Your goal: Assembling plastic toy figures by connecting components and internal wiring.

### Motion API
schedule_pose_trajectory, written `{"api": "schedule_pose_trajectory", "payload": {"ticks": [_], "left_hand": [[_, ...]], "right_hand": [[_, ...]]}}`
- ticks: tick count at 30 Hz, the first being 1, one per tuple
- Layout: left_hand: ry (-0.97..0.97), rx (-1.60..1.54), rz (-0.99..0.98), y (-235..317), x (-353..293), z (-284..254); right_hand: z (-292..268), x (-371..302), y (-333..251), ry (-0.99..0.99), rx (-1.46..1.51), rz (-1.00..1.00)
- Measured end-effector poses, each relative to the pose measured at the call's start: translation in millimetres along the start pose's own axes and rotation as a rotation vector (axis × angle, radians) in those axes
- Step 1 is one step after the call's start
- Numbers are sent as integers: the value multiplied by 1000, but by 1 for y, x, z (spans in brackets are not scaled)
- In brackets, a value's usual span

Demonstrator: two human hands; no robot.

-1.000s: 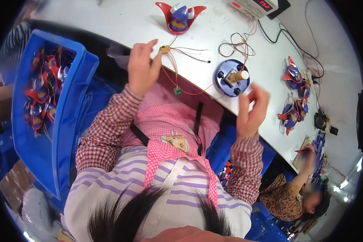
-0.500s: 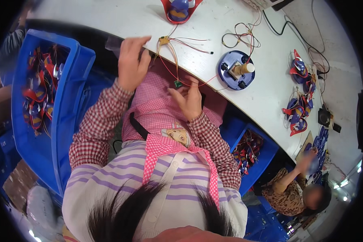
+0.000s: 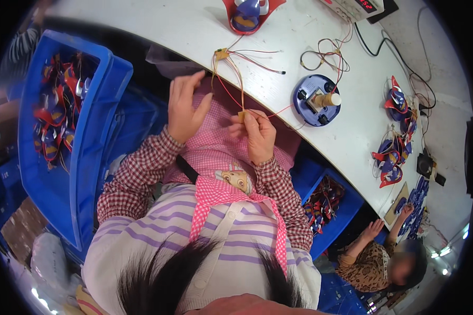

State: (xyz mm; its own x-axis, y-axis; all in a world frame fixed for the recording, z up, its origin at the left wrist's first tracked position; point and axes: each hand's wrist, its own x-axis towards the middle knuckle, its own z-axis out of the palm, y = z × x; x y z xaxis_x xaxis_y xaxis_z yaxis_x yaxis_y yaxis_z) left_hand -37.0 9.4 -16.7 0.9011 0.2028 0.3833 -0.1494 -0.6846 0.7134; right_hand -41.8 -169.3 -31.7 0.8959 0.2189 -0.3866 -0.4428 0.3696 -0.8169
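Note:
My right hand [image 3: 260,139] pinches a small circuit board [image 3: 241,116] between thumb and fingers, just off the table's near edge above my lap. Wires run up from it to a second small tan board [image 3: 222,53] lying on the tabletop. More loose wires fan out from that one. Behind it sits a red, white and blue plastic toy piece [image 3: 245,18], joined by a wire. My left hand [image 3: 186,107] is open, fingers apart, beside the hanging wires and holding nothing. Right of the boards stands a round blue fixture [image 3: 316,115] with a tan cylinder on it; a red wire reaches toward it.
A large blue bin [image 3: 86,157] of wired toy pieces stands at left. Another blue bin [image 3: 341,210] sits below the table at right. More toy pieces [image 3: 389,157] and a cable [image 3: 389,42] lie on the white table [image 3: 178,26]. A co-worker [image 3: 368,262] sits at far right.
My right hand has closed on the small circuit board, which hung by its wires beside the open hand. My left hand has come slightly nearer my body. The view has shifted a little.

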Motion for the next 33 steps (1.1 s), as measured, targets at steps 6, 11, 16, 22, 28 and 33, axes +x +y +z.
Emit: {"api": "schedule_pose_trajectory", "payload": {"ticks": [6,11,16,22,28,33], "left_hand": [[-6,269,176,-9,41,8],[-42,366,232,-13,58,13],[-81,410,316,-20,82,20],[-84,474,511,-22,93,31],[-28,430,584,-28,96,41],[-31,406,573,-29,96,44]], "right_hand": [[0,-6,-10,-26,-29,-13],[11,-13,-32,-53,85,-35],[11,-10,-45,-111,137,-23],[8,-9,-49,-95,171,5],[11,-1,-57,-60,129,4],[13,6,-58,-22,110,1]]}}
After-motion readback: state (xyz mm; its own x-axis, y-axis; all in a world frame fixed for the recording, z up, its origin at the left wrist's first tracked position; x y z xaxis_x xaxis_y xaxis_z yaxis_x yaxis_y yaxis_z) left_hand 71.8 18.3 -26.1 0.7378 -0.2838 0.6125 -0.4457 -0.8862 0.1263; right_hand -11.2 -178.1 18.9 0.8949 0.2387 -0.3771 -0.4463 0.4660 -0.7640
